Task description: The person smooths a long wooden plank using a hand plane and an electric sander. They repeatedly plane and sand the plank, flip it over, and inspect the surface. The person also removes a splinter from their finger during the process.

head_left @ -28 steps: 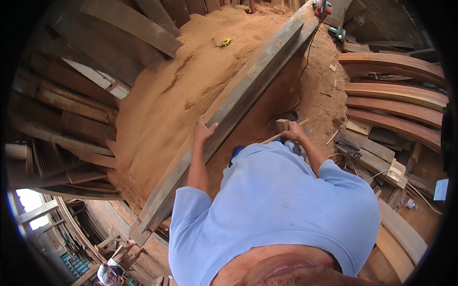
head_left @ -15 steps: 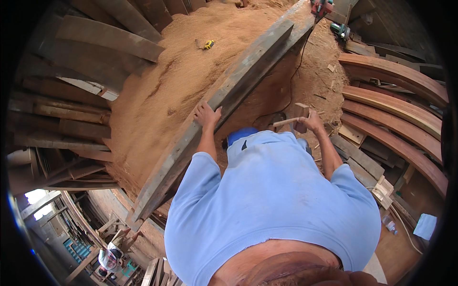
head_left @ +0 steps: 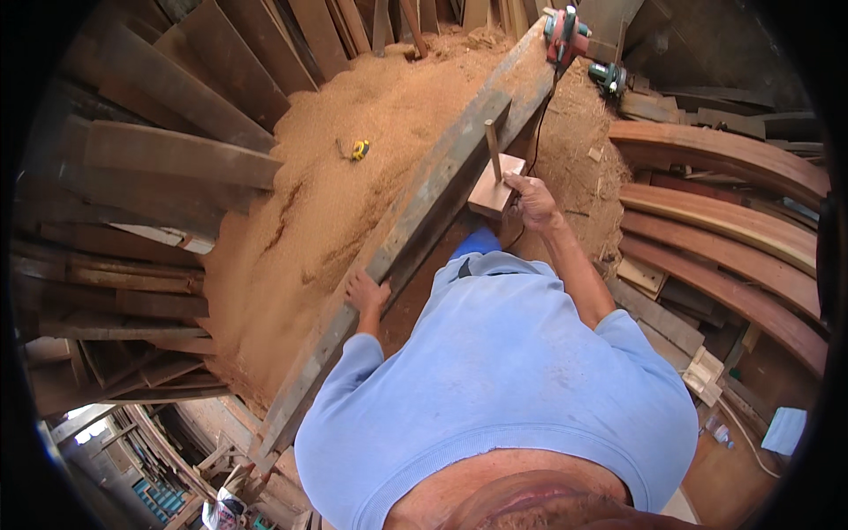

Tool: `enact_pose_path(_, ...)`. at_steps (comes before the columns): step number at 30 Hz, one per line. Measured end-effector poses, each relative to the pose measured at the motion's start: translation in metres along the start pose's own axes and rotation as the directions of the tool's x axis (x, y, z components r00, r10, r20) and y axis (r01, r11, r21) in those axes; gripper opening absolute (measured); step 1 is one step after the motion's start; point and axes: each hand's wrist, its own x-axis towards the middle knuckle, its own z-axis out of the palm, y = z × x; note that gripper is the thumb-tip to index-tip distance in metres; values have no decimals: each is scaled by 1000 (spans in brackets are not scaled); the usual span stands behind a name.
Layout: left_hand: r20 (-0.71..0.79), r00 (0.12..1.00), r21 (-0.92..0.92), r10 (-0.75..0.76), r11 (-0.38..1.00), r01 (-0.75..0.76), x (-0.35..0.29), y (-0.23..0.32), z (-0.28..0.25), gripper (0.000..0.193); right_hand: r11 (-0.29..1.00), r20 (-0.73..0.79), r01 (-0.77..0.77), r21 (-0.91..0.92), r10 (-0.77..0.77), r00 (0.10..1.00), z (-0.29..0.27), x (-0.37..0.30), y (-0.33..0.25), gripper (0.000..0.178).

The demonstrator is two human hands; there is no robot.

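A long grey weathered timber beam runs diagonally in front of me, from the lower left to the upper right. My left hand rests on its upper face, fingers apart and gripping nothing loose. Against the beam's near side, my right hand is closed on a pale wooden block with a thin stick. The stick rises from the block and points away from me. Whether the block touches the beam I cannot tell.
Sawdust covers the ground, with a yellow tape measure on it. A red power tool sits at the beam's far end, a green one beside it. Curved planks are stacked right; boards lean left. Another person is far lower left.
My right hand has carried the block and stick forward and left, up to the beam, and the stick has turned upright. My left hand is lower along the beam in view.
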Motion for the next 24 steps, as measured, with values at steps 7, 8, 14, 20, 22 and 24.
enact_pose_path(7,223,973,24,-52,999,48,21,0,0,100,994,131,-83,71,73,989,6,92,-71,34)
enact_pose_path(8,291,956,9,-49,999,48,30,0,-9,102,990,188,-97,98,78,979,8,107,-79,37)
enact_pose_path(14,103,933,-798,345,589,-130,109,22,-20,92,954,330,-282,-107,301,895,75,182,-80,37)
enact_pose_path(20,-270,943,-962,192,-87,-258,77,254,-188,72,780,233,-194,-595,398,888,106,200,-106,44)
enact_pose_path(22,-315,948,-949,44,-43,-313,67,275,-188,63,708,302,-125,-695,445,843,117,199,-110,45)
enact_pose_path(24,-348,933,-937,-89,21,-348,64,288,-174,57,637,292,-137,-758,520,803,114,204,-121,44)
